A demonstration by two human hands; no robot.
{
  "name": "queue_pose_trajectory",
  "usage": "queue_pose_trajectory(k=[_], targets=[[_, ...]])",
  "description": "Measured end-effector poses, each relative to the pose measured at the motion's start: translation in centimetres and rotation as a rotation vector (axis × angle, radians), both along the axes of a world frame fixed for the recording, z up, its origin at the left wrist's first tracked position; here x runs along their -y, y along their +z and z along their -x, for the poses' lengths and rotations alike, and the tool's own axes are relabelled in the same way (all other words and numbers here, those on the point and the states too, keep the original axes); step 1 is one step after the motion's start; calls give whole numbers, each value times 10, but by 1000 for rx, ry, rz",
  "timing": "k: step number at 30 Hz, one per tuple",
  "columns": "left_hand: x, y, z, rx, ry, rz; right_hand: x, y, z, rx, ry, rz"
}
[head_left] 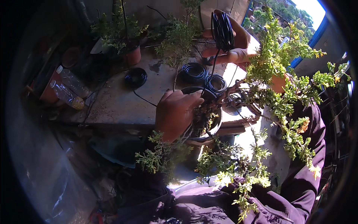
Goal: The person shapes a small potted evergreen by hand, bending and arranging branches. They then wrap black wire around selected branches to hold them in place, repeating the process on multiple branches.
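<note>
A potted juniper [264,67] with a twisted trunk and long green branches spreads across the right and front of the view. Its round pot [216,130] stands at the table's near edge. My left hand [174,114] is closed at the left side of the pot, by the base of the trunk; what its fingertips pinch is hidden. Raised above the far side of the pot, my right hand [240,48] grips a coil of black wire [222,33]. One strand runs down from this coil toward the pot. Foliage covers part of my right forearm.
More wire coils lie on the table [112,104]: a dark one [135,78] at left, and others [194,71] behind the pot. Two plastic bottles [67,95] lie at the far left. A small potted plant [133,56] and a thin upright conifer [177,44] stand farther back.
</note>
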State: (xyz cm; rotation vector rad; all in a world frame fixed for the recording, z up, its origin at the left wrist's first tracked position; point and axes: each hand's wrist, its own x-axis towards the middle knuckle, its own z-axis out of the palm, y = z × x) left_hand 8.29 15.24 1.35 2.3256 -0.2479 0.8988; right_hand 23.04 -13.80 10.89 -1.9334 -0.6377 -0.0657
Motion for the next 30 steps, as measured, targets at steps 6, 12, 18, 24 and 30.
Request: queue_pose_trajectory(k=[6,12,18,24,30], targets=[[-7,-4,-3,46,-11,-31,4,-12,11,-21,-45,-38],[-8,-4,-3,-11,-45,-12,12,-21,-1,-4,-57,-84],[-12,5,7,-145,-158,58,16,-29,-11,-17,-46,-118],[-14,14,16,-120,-293,122,14,-33,-13,-23,-35,-122],[-8,13,18,-269,-273,370,16,-31,-16,-18,-33,-121]])
